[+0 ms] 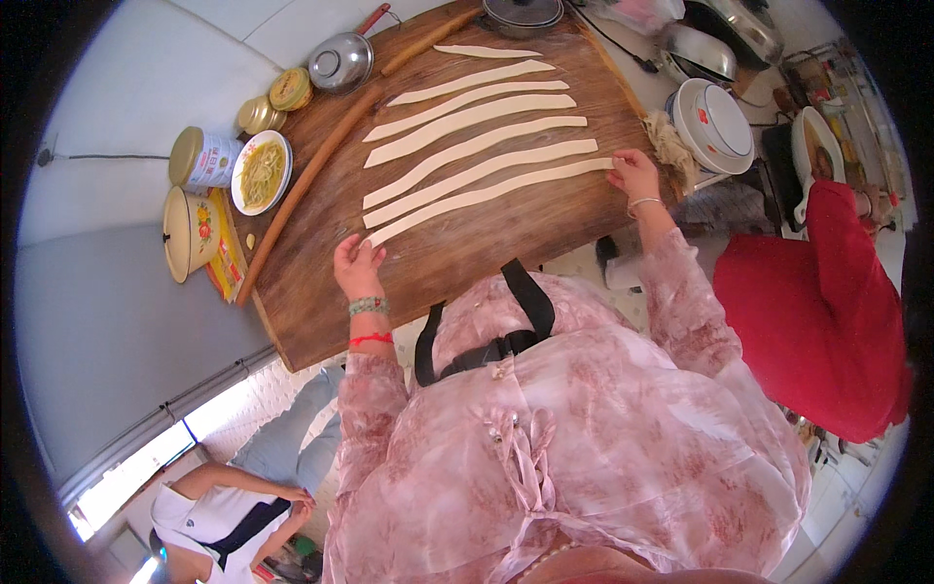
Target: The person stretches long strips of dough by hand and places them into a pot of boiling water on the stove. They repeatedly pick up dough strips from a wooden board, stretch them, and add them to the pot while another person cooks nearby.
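Observation:
A long strip of dough (489, 191) lies near the front of the wooden board (467, 252). My left hand (359, 259) pinches its left end between thumb and fingers. At the opposite end, my right hand (633, 175) grips the strip's tip. Beyond it several more dough strips (474, 123) are laid out in roughly parallel rows, gently curved and apart from one another. The farthest, a short tapered strip (487, 52), is close to the back of the board.
Left are a long rolling pin (314, 186), a bowl of shredded food (261, 174), an enamel basin (191, 233) and a tin (204, 158). A metal ladle (341, 63) and shorter rolling pin (430, 42) lie behind. Stacked bowls (711, 124) and a red-clad person (810, 306) are right; another person (219, 518) sits lower left.

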Demonstrator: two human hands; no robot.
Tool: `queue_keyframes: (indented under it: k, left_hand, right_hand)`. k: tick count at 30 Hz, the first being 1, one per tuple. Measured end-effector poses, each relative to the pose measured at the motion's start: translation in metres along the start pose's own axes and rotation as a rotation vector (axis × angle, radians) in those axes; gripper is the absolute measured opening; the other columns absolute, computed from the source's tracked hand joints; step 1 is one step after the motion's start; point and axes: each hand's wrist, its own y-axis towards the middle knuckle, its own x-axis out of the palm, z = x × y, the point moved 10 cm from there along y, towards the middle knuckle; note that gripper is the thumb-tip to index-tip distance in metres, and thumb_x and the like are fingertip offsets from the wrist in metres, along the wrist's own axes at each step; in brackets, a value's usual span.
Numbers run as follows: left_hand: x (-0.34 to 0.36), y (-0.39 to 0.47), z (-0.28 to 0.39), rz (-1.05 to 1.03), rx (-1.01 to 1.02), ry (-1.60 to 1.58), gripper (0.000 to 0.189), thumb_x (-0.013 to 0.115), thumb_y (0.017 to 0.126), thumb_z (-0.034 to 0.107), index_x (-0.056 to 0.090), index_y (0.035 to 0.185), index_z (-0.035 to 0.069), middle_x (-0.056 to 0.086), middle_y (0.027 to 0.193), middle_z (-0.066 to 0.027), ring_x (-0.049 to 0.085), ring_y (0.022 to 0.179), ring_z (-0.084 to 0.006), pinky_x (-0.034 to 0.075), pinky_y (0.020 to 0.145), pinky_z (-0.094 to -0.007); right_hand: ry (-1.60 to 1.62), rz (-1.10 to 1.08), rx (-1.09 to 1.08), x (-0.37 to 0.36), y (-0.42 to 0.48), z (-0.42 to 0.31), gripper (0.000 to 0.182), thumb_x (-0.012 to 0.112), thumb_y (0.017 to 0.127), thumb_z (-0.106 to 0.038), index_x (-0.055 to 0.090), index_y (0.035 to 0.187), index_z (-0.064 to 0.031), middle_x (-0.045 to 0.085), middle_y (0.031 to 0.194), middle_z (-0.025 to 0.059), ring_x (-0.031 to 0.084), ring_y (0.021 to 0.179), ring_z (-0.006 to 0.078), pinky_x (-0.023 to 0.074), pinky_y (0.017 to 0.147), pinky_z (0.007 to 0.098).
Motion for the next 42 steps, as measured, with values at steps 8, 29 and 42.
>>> queue_keyframes:
  k: [8, 29, 42]
  left_hand:
    - [-0.233, 0.055, 0.143, 0.203, 0.179, -0.182, 0.029, 0.055, 0.081, 0.001, 0.045, 0.108, -0.004, 0.056, 0.094, -0.0128, 0.058, 0.080, -0.0181, 0.052, 0.072, -0.0271]
    - [0.145, -0.095, -0.020, -0.870, -0.020, 0.596, 0.024, 0.051, 0.086, 0.026, 0.056, 0.084, 0.002, 0.051, 0.063, -0.0026, 0.051, 0.061, -0.0120, 0.042, 0.055, -0.0252]
    - [0.187, -0.197, 0.199, -1.088, 0.489, 0.483, 0.008, 0.061, 0.072, 0.006, 0.053, 0.075, 0.003, 0.047, 0.061, 0.0004, 0.040, 0.051, -0.0089, 0.030, 0.045, -0.0234]
  right_hand:
    - [0.120, -0.051, -0.016, -0.096, -0.002, -0.075, 0.023, 0.056, 0.083, -0.009, 0.052, 0.104, -0.0016, 0.057, 0.089, 0.0071, 0.057, 0.078, 0.0144, 0.0506, 0.063, 0.0251]
    - [-0.151, -0.625, -0.193, 0.226, -0.185, -0.029, 0.017, 0.062, 0.073, -0.006, 0.056, 0.089, -0.0041, 0.057, 0.079, 0.0024, 0.052, 0.072, 0.0098, 0.0447, 0.066, 0.0237]
    - [-0.615, -0.422, -0.762, 0.197, -0.176, -0.055, 0.025, 0.067, 0.062, -0.015, 0.057, 0.084, -0.0080, 0.054, 0.094, 0.0100, 0.050, 0.091, 0.0297, 0.0398, 0.080, 0.0367]
